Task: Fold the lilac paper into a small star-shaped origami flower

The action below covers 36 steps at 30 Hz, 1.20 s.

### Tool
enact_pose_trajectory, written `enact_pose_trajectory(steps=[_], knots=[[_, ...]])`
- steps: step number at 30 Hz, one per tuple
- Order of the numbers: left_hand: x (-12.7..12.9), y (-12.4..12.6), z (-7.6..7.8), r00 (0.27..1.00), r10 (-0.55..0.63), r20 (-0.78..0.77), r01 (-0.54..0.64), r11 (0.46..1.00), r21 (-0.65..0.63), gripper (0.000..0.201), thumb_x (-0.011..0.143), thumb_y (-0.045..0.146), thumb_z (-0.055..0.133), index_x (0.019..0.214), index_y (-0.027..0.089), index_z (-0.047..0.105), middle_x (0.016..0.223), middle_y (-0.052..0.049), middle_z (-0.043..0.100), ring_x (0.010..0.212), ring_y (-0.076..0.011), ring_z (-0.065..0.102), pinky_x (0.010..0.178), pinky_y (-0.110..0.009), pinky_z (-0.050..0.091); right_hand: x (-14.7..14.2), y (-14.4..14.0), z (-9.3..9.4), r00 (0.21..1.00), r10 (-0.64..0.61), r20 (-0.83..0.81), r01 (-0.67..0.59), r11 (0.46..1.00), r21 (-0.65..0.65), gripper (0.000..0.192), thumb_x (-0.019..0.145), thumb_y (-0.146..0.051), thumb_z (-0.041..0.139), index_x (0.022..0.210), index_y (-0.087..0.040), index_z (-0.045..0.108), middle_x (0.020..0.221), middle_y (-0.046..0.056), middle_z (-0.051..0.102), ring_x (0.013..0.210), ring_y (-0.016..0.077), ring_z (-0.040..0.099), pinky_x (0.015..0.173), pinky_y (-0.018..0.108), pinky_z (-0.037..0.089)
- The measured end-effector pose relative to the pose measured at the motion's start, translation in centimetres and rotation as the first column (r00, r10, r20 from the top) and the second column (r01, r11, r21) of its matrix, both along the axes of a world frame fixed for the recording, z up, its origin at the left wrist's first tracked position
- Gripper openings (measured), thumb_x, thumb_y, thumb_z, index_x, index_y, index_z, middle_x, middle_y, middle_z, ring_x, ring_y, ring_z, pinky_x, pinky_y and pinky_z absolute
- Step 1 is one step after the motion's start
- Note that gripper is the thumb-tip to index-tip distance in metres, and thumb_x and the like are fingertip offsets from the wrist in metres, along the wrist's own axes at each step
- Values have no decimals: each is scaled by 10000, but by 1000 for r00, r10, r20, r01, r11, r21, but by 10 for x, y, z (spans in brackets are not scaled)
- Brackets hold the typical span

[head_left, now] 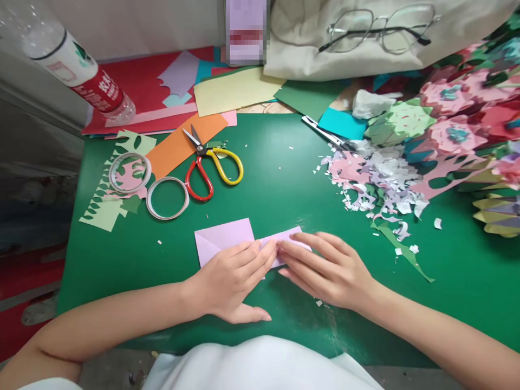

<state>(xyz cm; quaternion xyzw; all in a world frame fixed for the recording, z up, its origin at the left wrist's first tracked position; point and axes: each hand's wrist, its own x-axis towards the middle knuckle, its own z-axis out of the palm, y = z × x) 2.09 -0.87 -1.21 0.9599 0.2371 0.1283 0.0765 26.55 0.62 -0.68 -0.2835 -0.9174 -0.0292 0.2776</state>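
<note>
A sheet of lilac paper point(222, 236), creased and partly folded, lies on the green table point(268, 179). My left hand point(235, 273) rests flat over its middle, fingers stretched out and the thumb spread toward my body. At the right, my right hand point(325, 265) lies with extended fingers over the narrower folded part of the same paper. The fingertips of both hands meet near the fold. Part of the paper is hidden under the hands.
Scissors point(200, 149) with red and yellow handles lie open beyond the paper. Near them are tape rolls point(167, 199) and orange paper point(182, 143). A bottle point(93, 86) stands back left. Paper scraps point(377, 173), paper flowers point(450, 97) and glasses point(377, 32) on a cloth bag are right.
</note>
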Motion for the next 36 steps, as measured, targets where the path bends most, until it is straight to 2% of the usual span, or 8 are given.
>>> enact_pose_trajectory(steps=[5,10,18,23,28,36], knots=[[0,-1,2,999,11,-36,-10,1000,16,911,909,746,337,1368,-20,517,1458,-194,536,1280,-305,538,1104,-383,406,-2,-19,-3,998,-37,42,36,999,39,190,931,-293,652,995,-135,735,1084,44,762,1015,209,684,892,352,515],[0,-1,4,999,-2,-49,3,1000,25,905,893,749,386,1343,-21,538,1468,-223,514,1298,-326,525,1093,-391,415,-1,-28,-7,998,-56,35,55,998,39,180,932,-317,660,1000,-176,749,1080,26,765,1028,176,678,930,333,507],[-1,-2,1,998,-8,-60,9,1000,21,939,856,775,435,1370,-7,515,1490,-219,492,1309,-331,523,1109,-398,407,0,-33,-8,994,-106,31,105,994,36,191,896,-260,700,1060,-173,744,1102,12,762,1034,192,675,930,347,493],[-3,-2,3,996,-27,-86,25,999,-21,995,823,807,455,1428,17,459,1522,-237,442,1363,-357,476,1128,-428,389,0,-40,-3,981,-186,51,183,982,54,197,889,-190,690,1078,-178,742,1120,-20,759,1027,195,669,886,342,483],[-6,-3,5,993,-32,-117,23,997,-73,977,831,811,443,1476,78,418,1555,-252,381,1404,-369,433,1138,-458,374,5,-48,-2,949,-295,110,288,955,79,210,883,-257,718,1088,-214,733,1158,-67,742,999,192,666,854,349,460],[-15,-7,9,991,-28,-131,17,997,-80,910,858,797,412,1490,144,423,1579,-214,361,1438,-360,400,1161,-470,341,13,-50,1,931,-342,126,341,940,31,226,910,-282,689,1123,-210,710,1189,-74,722,958,212,677,814,361,434]])
